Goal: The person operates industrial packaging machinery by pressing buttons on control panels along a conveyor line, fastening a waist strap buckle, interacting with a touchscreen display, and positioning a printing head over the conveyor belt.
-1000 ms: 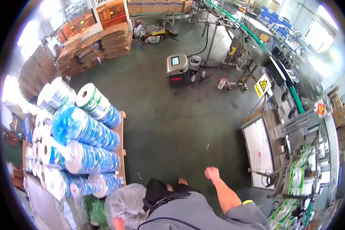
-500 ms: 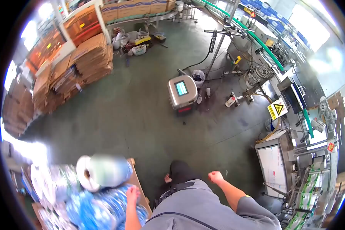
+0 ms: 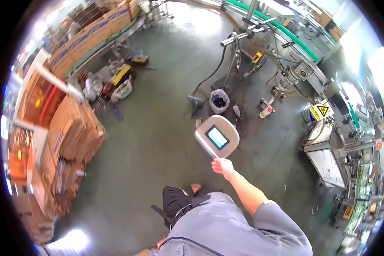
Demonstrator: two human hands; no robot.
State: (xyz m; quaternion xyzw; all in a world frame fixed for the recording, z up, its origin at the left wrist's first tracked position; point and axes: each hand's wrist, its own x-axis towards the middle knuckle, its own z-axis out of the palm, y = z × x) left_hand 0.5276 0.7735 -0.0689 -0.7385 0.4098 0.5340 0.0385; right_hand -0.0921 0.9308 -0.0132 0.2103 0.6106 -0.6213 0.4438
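Note:
My right hand [image 3: 222, 166] is stretched forward with its fingers curled, and I see nothing in them. It overlaps the front edge of a rounded metal machine with a lit screen [image 3: 218, 137], which stands on the floor ahead; whether hand and machine touch, I cannot tell. Only a sliver of my left hand [image 3: 161, 242] shows low in the view beside my grey shirt, its fingers hidden. Just beyond the machine is a lined waste bin [image 3: 219, 100] with dark contents.
Stacked flat cardboard [image 3: 70, 141] lines the left side. Behind it, boxes [image 3: 85, 38] sit on a conveyor. Bags and tools [image 3: 111, 83] lie on the floor. At right stand a white cabinet [image 3: 327, 167], a yellow warning sign [image 3: 322, 112] and a green-railed conveyor [image 3: 298, 47].
My view has shifted forward and turned, so the machine appears closer. The right hand has swung forward to its edge. The wrapped rolls at lower left have gone from view.

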